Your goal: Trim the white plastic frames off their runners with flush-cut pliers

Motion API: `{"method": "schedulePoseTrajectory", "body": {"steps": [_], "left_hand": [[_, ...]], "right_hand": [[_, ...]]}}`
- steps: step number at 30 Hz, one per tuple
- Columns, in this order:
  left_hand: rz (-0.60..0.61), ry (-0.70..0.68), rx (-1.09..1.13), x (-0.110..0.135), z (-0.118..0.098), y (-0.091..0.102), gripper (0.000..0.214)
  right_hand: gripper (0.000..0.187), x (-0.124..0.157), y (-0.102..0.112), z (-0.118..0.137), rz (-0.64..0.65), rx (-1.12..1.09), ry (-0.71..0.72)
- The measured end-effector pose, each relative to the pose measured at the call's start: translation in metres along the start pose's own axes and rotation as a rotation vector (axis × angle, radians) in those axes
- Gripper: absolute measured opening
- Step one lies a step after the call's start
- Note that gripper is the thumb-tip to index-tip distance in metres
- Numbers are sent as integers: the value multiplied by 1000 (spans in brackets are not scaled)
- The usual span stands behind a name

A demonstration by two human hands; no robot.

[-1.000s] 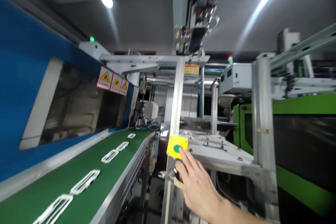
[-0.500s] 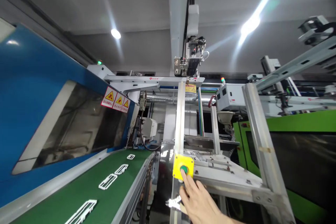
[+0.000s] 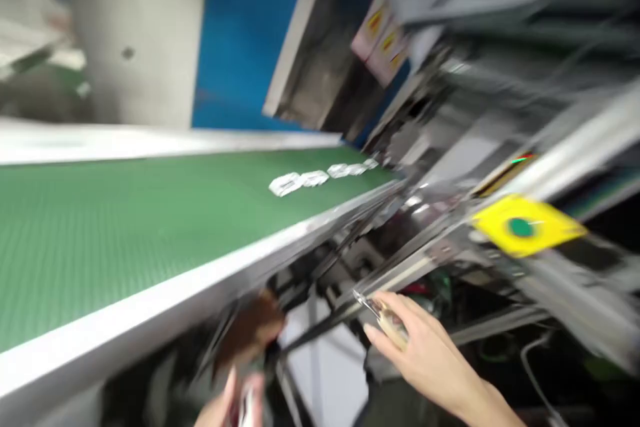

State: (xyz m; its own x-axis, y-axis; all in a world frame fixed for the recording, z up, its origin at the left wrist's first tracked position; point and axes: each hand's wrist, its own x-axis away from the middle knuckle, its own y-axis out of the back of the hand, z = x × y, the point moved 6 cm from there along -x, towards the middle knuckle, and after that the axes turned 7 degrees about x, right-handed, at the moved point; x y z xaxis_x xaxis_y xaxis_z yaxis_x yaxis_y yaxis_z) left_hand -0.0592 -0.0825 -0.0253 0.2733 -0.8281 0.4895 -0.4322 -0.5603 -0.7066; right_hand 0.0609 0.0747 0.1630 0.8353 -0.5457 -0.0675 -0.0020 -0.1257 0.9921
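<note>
My right hand [image 3: 433, 353] is closed round a small pair of nippers [image 3: 385, 323], their metal tip pointing up and left and their pale handles in the palm. At the bottom edge, blurred, my left hand [image 3: 223, 407] has its thumb and fingers about a narrow white piece [image 3: 246, 408]; its lower part is cut off. Several white plastic frames [image 3: 314, 179] lie in a row on the green conveyor belt [image 3: 150, 213]. To the right, apart from my hand, is a yellow box with a green button [image 3: 521, 227].
A pale metal rail [image 3: 200, 287] edges the belt on the near side. Behind the belt stands a blue machine [image 3: 245, 40] with a window and warning labels [image 3: 383, 40]. Metal posts and beams fill the right side, smeared by motion.
The view has swung down and left onto the belt. My right hand has come off the green button and now shows the nippers. My left hand has come into view at the bottom.
</note>
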Motion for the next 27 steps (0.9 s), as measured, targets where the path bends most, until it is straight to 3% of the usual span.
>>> {"method": "schedulePoseTrajectory", "body": {"steps": [2, 4, 7, 11, 16, 27], "left_hand": [[-113, 0, 225, 28, 34, 29, 47], [-81, -27, 401, 46, 53, 40, 57], [-101, -53, 477, 60, 66, 46, 59], [-170, -86, 504, 70, 73, 41, 60], [-210, -130, 478, 76, 77, 35, 61], [-231, -161, 335, 78, 84, 25, 75]], "right_hand": [[31, 4, -47, 26, 189, -63, 131], [27, 11, -83, 54, 332, -123, 275], [29, 19, -108, 91, 436, -221, 522], [33, 19, -117, 117, 415, -201, 750], [33, 15, -127, 124, 386, -164, 917], [34, 12, -133, 130, 420, -111, 1098]]}}
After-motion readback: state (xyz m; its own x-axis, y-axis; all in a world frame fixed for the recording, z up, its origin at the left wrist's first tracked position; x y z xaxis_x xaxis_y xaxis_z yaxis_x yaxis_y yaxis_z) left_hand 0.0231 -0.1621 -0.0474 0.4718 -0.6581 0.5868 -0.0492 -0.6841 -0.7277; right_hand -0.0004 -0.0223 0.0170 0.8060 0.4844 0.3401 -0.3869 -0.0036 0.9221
